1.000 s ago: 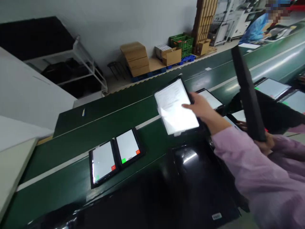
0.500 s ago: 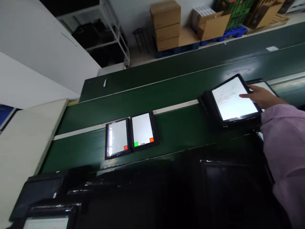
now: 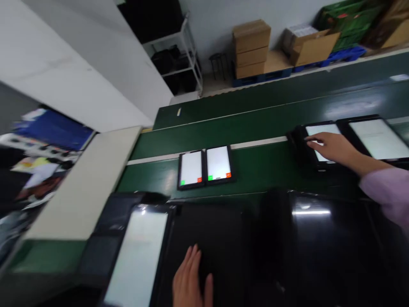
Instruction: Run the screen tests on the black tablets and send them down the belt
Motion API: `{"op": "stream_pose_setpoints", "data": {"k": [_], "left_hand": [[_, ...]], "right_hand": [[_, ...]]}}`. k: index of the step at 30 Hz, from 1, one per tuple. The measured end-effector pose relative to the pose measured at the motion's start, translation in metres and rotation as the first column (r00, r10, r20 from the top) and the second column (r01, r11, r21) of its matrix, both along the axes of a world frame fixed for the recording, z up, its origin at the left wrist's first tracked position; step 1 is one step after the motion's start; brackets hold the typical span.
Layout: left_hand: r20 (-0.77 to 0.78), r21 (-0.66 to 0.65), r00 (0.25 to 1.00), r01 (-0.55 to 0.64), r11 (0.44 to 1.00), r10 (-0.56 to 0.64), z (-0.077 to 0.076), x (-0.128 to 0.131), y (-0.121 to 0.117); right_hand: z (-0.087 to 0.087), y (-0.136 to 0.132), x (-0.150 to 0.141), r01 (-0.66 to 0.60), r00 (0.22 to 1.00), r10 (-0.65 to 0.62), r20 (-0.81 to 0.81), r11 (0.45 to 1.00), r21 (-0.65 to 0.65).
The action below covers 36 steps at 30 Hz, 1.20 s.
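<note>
My left hand [image 3: 190, 279] reaches up from the bottom edge, fingers stretched out and thumb apart, over a dark, flat black surface [image 3: 217, 238]. Left of it lies a large lit tablet [image 3: 137, 256] in a black frame. At the right, my right hand [image 3: 329, 147] is over a lit tablet [image 3: 322, 128], partly covering its screen. Its fingers extend leftward with nothing gripped; whether they touch the glass I cannot tell. Close beside that one lies another lit tablet [image 3: 380, 138]. Two smaller-looking lit tablets, a left one [image 3: 191, 166] and a right one [image 3: 218, 162], show green and red buttons.
Green work surface [image 3: 255, 170] runs across, with a pale strip [image 3: 153, 159] along it. A glossy black panel [image 3: 313, 238] fills the lower right. Stacked cartons [image 3: 251, 49], an open box [image 3: 315, 49] and a shelf [image 3: 179, 59] stand behind. A white board [image 3: 86, 183] borders the left.
My right hand has let go of the tablet it held tilted; tablets now lie side by side there. My left hand has come into view. The left small tablet now shows a green button.
</note>
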<state>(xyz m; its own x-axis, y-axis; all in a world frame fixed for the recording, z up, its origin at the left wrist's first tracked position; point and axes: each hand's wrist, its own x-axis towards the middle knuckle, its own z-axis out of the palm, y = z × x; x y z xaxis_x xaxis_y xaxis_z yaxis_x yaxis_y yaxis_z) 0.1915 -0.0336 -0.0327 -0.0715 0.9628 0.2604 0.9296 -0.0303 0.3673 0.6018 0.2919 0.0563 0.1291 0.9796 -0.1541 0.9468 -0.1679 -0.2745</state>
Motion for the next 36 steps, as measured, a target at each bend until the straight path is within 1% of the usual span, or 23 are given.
{"op": "stream_pose_setpoints", "data": {"k": [2, 3, 4, 5, 6, 7, 8, 9, 10, 11, 12, 13, 14, 15, 17, 20, 23, 25, 27, 30, 33, 36], "left_hand": [[-0.041, 0.070, 0.992, 0.124, 0.990, -0.121, 0.011, 0.018, 0.008], [-0.022, 0.077, 0.992, 0.126, 0.989, -0.125, 0.017, 0.025, 0.012], [0.011, 0.086, 0.990, 0.141, 0.986, -0.142, 0.022, 0.028, 0.015], [0.053, 0.093, 0.981, 0.180, 0.979, -0.185, 0.027, 0.027, 0.018], [0.084, 0.103, 0.973, 0.206, 0.973, -0.215, 0.031, 0.021, 0.020], [0.108, 0.116, 0.970, 0.206, 0.972, -0.219, 0.035, 0.009, 0.022], [0.137, 0.111, 0.975, 0.160, 0.981, -0.174, 0.037, -0.008, 0.023], [0.163, 0.095, 0.982, 0.076, 0.993, -0.091, 0.039, -0.030, 0.024], [0.199, 0.056, 0.979, -0.051, 0.997, 0.038, 0.039, -0.056, 0.025], [0.250, -0.048, 0.946, -0.199, 0.979, 0.205, 0.038, -0.082, 0.026], [0.264, -0.091, 0.922, -0.269, 0.959, 0.284, 0.036, -0.108, 0.028], [0.277, -0.130, 0.901, -0.308, 0.942, 0.333, 0.032, -0.130, 0.031], [0.292, -0.172, 0.883, -0.330, 0.928, 0.368, 0.027, -0.148, 0.033], [0.307, -0.200, 0.873, -0.329, 0.923, 0.378, 0.022, -0.161, 0.036], [0.345, -0.258, 0.858, -0.305, 0.917, 0.382, 0.012, -0.172, 0.041], [0.398, -0.302, 0.847, -0.241, 0.922, 0.351, 0.004, -0.167, 0.040], [0.440, -0.317, 0.842, -0.180, 0.931, 0.313, 0.004, -0.162, 0.036], [0.461, -0.318, 0.836, -0.158, 0.935, 0.298, 0.004, -0.162, 0.035], [0.481, -0.310, 0.828, -0.147, 0.939, 0.288, 0.001, -0.165, 0.037], [0.512, -0.280, 0.817, -0.132, 0.951, 0.264, -0.003, -0.167, 0.039], [0.551, -0.247, 0.801, -0.113, 0.962, 0.235, -0.006, -0.171, 0.039], [0.575, -0.255, 0.783, -0.104, 0.961, 0.237, -0.013, -0.181, 0.043]], "right_hand": [[0.004, -0.033, -0.029, -0.172, 0.983, 0.171, -0.064, 0.985, -0.005], [0.003, -0.053, -0.040, -0.272, 0.957, 0.271, -0.104, 0.962, 0.003], [0.001, -0.075, -0.050, -0.456, 0.873, 0.460, -0.163, 0.888, 0.058], [-0.002, -0.098, -0.059, -0.621, 0.749, 0.628, -0.209, 0.776, 0.107], [-0.007, -0.120, -0.067, -0.708, 0.654, 0.725, -0.214, 0.687, 0.164], [-0.012, -0.142, -0.074, -0.752, 0.586, 0.784, -0.203, 0.620, 0.224], [-0.018, -0.163, -0.082, -0.774, 0.547, 0.813, -0.198, 0.582, 0.251], [-0.024, -0.183, -0.091, -0.763, 0.553, 0.807, -0.210, 0.591, 0.261], [-0.029, -0.200, -0.101, -0.736, 0.580, 0.778, -0.239, 0.627, 0.256], [-0.035, -0.215, -0.112, -0.690, 0.629, 0.729, -0.270, 0.683, 0.238], [-0.041, -0.227, -0.124, -0.638, 0.679, 0.674, -0.292, 0.738, 0.221], [-0.046, -0.238, -0.136, -0.586, 0.723, 0.623, -0.298, 0.782, 0.213], [-0.051, -0.246, -0.148, -0.539, 0.763, 0.580, -0.285, 0.814, 0.215], [-0.056, -0.252, -0.160, -0.501, 0.796, 0.548, -0.257, 0.835, 0.228], [-0.063, -0.259, -0.181, -0.433, 0.855, 0.487, -0.178, 0.859, 0.272], [-0.066, -0.263, -0.201, -0.346, 0.918, 0.390, -0.075, 0.878, 0.330], [-0.064, -0.266, -0.211, -0.293, 0.944, 0.326, -0.043, 0.895, 0.335], [-0.066, -0.269, -0.220, -0.289, 0.943, 0.326, -0.072, 0.905, 0.312], [-0.070, -0.274, -0.235, -0.320, 0.922, 0.367, -0.121, 0.900, 0.296], [-0.075, -0.288, -0.269, -0.415, 0.855, 0.482, -0.193, 0.858, 0.302], [-0.073, -0.300, -0.308, -0.540, 0.744, 0.622, -0.244, 0.774, 0.329], [-0.071, -0.300, -0.337, -0.625, 0.651, 0.716, -0.252, 0.694, 0.358]]}}
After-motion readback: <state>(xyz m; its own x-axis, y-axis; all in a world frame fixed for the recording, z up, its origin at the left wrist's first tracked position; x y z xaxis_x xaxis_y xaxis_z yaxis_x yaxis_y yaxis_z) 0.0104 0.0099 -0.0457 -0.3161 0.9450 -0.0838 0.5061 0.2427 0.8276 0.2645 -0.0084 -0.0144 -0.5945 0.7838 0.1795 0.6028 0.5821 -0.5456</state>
